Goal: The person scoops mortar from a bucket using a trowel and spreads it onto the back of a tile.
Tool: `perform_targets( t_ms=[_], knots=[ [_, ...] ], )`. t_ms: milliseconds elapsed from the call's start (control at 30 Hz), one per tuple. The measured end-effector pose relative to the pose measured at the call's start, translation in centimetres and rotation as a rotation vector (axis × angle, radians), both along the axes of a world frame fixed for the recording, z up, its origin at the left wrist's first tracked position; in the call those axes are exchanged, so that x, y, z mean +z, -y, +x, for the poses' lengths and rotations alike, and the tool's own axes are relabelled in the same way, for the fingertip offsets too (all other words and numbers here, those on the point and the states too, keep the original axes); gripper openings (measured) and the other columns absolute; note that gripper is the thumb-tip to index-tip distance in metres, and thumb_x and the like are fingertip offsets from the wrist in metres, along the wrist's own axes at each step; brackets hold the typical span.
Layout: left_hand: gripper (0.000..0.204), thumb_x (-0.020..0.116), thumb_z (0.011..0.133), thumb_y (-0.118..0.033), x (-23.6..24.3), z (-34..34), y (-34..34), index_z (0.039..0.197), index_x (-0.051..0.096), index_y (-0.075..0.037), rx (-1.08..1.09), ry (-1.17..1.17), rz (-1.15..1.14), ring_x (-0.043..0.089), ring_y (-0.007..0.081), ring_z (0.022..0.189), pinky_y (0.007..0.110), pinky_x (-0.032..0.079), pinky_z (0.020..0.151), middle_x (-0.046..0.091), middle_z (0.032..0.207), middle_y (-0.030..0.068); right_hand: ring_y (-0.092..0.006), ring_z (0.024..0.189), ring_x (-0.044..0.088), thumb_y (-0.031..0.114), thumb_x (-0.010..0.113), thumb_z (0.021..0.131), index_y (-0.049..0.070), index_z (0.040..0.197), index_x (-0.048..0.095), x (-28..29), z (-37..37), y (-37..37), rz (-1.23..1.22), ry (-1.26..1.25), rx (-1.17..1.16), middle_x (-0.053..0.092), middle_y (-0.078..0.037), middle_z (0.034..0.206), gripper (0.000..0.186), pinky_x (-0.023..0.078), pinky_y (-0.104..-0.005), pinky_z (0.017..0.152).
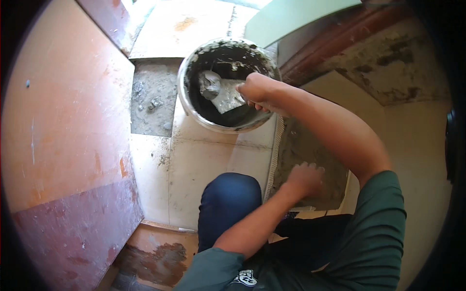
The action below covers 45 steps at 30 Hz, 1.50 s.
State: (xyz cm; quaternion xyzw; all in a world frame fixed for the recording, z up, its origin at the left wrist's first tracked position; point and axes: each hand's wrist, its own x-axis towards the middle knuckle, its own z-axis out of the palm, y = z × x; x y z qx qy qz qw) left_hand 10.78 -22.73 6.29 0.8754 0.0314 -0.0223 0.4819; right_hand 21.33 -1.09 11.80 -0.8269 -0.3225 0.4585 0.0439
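Observation:
My right hand [252,91] grips a trowel [228,101] by its handle, with its metal blade inside a round bucket [184,87] whose inner wall is smeared with dark residue. A grey lump of wet mortar [209,85] sits at the blade's left side. My left hand [305,178] is lower right of the bucket, fingers apart, over a grey-brown flat panel [291,145] with a ridged left edge; whether it touches the panel I cannot tell.
Pale floor tiles [218,157] surround a rough grey cement patch [153,111] left of the bucket. A worn pink board [63,121] stands at left, a stained wall [398,63] at right. My bent knee [228,194] is below the bucket.

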Motion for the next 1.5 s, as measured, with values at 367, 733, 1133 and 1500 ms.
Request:
perform_targets(
  t_ms=[367, 733, 1133, 1500],
  knots=[
    [0.04, 0.058, 0.096, -0.034, -3.1, 1.5, -3.8, 0.128, 0.064, -0.012, -0.27, -0.491, 0.219, 0.061, 0.0376, 0.118, 0.049, 0.049, 0.099, 0.064, 0.129, 0.0165, -0.0182, 0.061, 0.061, 0.037, 0.062, 0.093, -0.001, 0.084, 0.068, 6.3, 8.4, 21.6, 0.453, 0.219, -0.16, 0.065, -0.009, 0.07, 0.04, 0.05, -0.0356, 0.063],
    [0.04, 0.056, 0.1, -0.038, -5.6, 3.3, -3.5, 0.127, 0.067, -0.01, -0.312, -0.584, 0.301, 0.06, 0.0375, 0.12, 0.047, 0.049, 0.1, 0.065, 0.13, 0.0166, -0.0368, 0.088, 0.069, 0.047, 0.068, 0.09, 0.005, 0.102, 0.069, -1.8, 5.6, 53.5, 0.055, 0.911, -0.262, 0.071, -0.018, 0.093, 0.044, 0.054, -0.0464, 0.075],
    [0.042, 0.056, 0.1, -0.037, -6.1, 4.1, -3.8, 0.131, 0.063, -0.009, -0.283, -0.576, 0.312, 0.061, 0.0387, 0.119, 0.048, 0.049, 0.1, 0.065, 0.129, 0.0176, -0.0393, 0.095, 0.069, 0.043, 0.06, 0.095, 0.004, 0.115, 0.067, -4.3, 6.6, 60.5, -0.321, 0.649, -0.303, 0.071, -0.023, 0.099, 0.045, 0.054, -0.0494, 0.083],
    [0.041, 0.057, 0.099, -0.036, -6.0, 3.7, -3.5, 0.131, 0.064, -0.011, -0.258, -0.587, 0.349, 0.062, 0.0388, 0.117, 0.048, 0.05, 0.098, 0.065, 0.128, 0.0175, -0.0379, 0.1, 0.069, 0.038, 0.062, 0.092, 0.003, 0.105, 0.072, -7.5, 13.4, 57.0, -0.526, 0.585, -0.101, 0.072, -0.022, 0.101, 0.038, 0.053, -0.0496, 0.089]
  ],
)
